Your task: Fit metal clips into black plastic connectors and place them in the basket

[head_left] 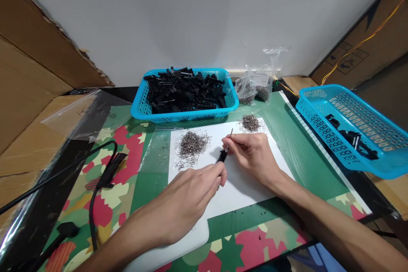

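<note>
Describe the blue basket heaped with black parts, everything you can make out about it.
The blue basket is oblong and shallow, with rounded corners, a smooth rim and sides pierced by many small holes; it looks like plastic. It stands upright, filled with a jumble of black parts, some rising above its rim. It sits behind the white paper, near the pale wall. Neither the left hand nor the right hand touches it. Its bottom is hidden.

My worktop [312, 165] had a green, partly patterned cover. On it lay white paper [248, 191] under two piles of wires [192, 144], a blue basket [181, 117] of black parts [185, 91], filled bags [263, 89], a flat clear bag [154, 148], a black cable [92, 210] and a white slab [191, 240].
</note>
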Demonstrator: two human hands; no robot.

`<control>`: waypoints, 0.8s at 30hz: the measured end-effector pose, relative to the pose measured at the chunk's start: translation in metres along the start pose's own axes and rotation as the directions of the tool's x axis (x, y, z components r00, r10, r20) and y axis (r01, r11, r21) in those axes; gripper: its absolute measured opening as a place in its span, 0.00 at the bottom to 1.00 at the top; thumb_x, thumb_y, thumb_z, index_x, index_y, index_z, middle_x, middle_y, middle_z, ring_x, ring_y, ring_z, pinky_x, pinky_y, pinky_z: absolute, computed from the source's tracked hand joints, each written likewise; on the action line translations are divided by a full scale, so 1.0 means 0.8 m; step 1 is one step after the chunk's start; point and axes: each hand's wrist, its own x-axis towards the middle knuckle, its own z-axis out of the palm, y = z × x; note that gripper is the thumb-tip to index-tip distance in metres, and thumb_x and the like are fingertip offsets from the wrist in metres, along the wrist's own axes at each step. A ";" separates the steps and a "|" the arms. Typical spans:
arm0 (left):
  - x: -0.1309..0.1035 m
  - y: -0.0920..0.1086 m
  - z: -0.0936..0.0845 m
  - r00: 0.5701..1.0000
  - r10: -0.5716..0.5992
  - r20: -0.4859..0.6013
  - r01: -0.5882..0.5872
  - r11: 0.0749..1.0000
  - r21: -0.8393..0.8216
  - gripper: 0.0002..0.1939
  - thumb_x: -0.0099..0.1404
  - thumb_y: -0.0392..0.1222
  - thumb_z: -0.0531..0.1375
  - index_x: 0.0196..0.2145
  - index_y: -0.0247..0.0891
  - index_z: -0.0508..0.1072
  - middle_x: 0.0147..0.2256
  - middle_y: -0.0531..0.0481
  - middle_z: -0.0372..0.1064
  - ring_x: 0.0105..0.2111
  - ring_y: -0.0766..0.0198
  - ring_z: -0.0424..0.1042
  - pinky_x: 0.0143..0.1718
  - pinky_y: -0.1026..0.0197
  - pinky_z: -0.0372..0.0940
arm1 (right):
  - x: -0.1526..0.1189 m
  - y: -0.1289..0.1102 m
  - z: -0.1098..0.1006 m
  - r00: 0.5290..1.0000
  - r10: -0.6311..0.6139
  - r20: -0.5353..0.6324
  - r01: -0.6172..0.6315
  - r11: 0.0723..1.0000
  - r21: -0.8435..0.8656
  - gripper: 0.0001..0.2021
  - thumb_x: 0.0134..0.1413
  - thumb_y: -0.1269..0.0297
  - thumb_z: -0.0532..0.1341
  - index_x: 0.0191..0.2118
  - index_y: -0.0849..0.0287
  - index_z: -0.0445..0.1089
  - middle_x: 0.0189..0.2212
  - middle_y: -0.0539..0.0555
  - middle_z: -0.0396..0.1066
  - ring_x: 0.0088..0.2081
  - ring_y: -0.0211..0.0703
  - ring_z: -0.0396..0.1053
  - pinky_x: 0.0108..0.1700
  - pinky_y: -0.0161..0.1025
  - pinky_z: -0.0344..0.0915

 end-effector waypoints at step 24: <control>0.007 0.009 -0.008 0.979 0.030 -0.200 -0.057 0.989 -0.134 0.21 0.81 0.51 0.46 0.31 0.41 0.64 0.31 0.53 0.61 0.32 0.60 0.63 0.35 0.58 0.57 | 0.017 0.009 -0.011 0.998 0.052 0.019 -0.055 0.894 0.445 0.15 0.74 0.53 0.56 0.45 0.58 0.73 0.29 0.50 0.67 0.32 0.41 0.66 0.38 0.38 0.65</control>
